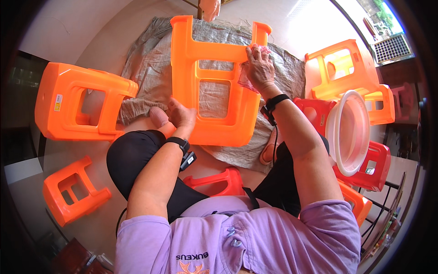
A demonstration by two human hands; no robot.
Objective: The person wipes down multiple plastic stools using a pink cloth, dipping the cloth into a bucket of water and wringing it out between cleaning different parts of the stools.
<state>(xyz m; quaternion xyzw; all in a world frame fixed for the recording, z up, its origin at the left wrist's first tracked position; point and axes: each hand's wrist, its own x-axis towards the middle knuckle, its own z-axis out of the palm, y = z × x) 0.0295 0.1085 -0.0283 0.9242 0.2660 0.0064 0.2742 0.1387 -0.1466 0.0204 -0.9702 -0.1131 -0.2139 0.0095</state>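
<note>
An orange plastic stool [182,68] is tipped in front of me, its legs pointing away and its frame openings facing up. My left hand [182,114] is closed on its near left edge, thumb up and fingers partly hidden behind the rim. Against the right-hand leg, my right hand [261,71] presses a crumpled pink-and-white cloth [246,77], which shows on both sides of the fingers. Beneath the stool is a wrinkled grey woven sheet [148,68] spread on the floor.
Orange stools stand at the left [64,100], lower left [68,196] and upper right [340,77]. A white basin [335,132] rests tilted by red stools [381,166] on the right. Between my legs is a red stool [235,180]. Someone else's hand [210,9] shows at the far edge.
</note>
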